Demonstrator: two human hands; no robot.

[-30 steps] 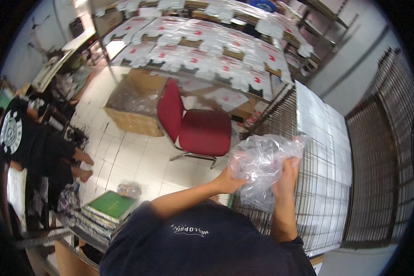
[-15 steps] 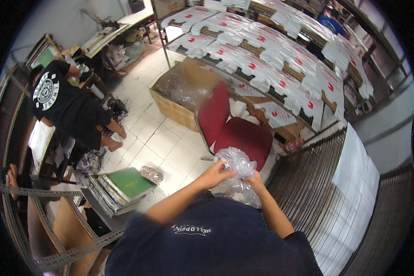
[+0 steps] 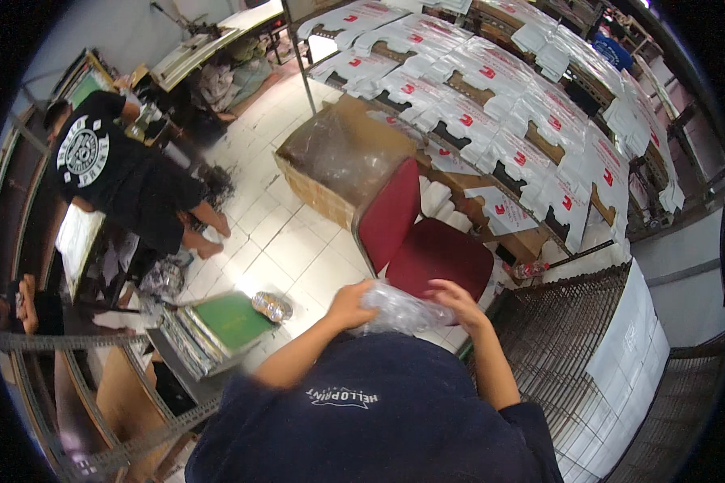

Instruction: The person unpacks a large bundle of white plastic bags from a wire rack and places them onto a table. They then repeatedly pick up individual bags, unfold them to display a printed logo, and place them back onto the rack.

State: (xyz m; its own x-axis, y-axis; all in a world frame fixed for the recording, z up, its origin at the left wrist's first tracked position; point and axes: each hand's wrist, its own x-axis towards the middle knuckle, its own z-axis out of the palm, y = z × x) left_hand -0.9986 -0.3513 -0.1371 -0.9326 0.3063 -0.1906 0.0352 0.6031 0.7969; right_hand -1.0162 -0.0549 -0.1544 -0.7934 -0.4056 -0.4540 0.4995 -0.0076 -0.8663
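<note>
A crumpled bundle of clear plastic point(image 3: 405, 307) hangs in front of my body, over the near edge of the red chair. My left hand point(image 3: 351, 304) grips its left side, the thumb and fingers partly hidden by the film. At the bundle's right side is my right hand point(image 3: 457, 304), its fingers apart and stretched out toward the plastic. Whether those fingertips touch the film I cannot tell.
Ahead stands a red chair point(image 3: 441, 256) beside a cardboard box point(image 3: 318, 187) with clear plastic inside. White printed bags point(image 3: 491, 88) cover a sloped rack. A wire rack point(image 3: 560, 330) is close on my right. Green-topped frames point(image 3: 232, 320) lie left; a person point(image 3: 121, 173) works beyond.
The plastic bundle has come lower and closer to my body, looking flatter and wider. My right hand has loosened and spread its fingers. The view has shifted slightly.
</note>
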